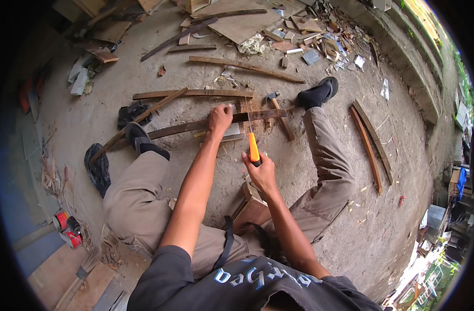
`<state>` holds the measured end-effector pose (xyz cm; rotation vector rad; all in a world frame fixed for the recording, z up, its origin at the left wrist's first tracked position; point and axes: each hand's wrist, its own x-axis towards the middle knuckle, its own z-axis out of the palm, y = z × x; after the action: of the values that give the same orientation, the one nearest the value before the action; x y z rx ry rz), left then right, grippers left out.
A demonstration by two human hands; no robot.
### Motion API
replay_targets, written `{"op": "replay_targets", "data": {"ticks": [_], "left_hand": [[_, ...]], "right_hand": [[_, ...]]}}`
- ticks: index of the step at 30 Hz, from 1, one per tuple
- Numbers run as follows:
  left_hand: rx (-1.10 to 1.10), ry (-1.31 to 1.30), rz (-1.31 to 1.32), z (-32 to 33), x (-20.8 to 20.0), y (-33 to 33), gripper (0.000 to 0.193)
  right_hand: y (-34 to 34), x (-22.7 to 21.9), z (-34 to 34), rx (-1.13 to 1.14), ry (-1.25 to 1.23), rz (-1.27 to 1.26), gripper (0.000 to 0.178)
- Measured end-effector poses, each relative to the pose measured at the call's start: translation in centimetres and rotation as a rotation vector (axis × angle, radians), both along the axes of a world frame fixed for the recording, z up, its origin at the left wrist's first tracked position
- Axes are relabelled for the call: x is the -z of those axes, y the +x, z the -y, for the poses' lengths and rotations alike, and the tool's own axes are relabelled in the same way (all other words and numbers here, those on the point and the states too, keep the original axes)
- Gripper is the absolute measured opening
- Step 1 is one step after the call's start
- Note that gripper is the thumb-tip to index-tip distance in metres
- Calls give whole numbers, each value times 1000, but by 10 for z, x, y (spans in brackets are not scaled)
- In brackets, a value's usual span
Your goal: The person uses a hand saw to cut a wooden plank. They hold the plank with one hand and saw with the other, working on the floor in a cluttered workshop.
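A long dark wooden strip (182, 127) lies crosswise in front of me, over a low wooden block (233, 136). My left hand (220, 119) is closed on the strip, just left of where the saw meets it. In my right hand (262, 170) is a handsaw (254, 147) with a yellow-orange and black handle. Its thin blade, seen nearly edge-on, points away from me and reaches the strip. My right foot (318, 93) is by the strip's right end, and my left foot (138, 137) is by its left part.
A hammer (282, 119) lies right of the block, near sawdust. Another strip (195, 94) lies just beyond. Two strips (369, 145) are on the floor at right. A wooden box-like piece (251, 210) stands between my legs. Black plastic (97, 168) lies at left; scrap (320, 44) covers the far floor.
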<state>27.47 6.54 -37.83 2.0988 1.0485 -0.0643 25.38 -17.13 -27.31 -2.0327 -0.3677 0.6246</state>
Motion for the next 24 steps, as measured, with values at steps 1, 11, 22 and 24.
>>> {"op": "replay_targets", "data": {"ticks": [1, 11, 22, 24], "left_hand": [[-81, 195, 87, -10, 19, -12, 37], [-150, 415, -198, -19, 55, -26, 44], [-153, 464, -157, -28, 60, -37, 39], [-148, 425, -178, -29, 56, -28, 40]], "right_hand": [[0, -9, -8, -22, -12, -18, 43], [10, 6, 5, 20, 23, -161, 41], [-47, -22, 43, 60, -27, -193, 28], [-11, -4, 6, 48, -32, -130, 29]]}}
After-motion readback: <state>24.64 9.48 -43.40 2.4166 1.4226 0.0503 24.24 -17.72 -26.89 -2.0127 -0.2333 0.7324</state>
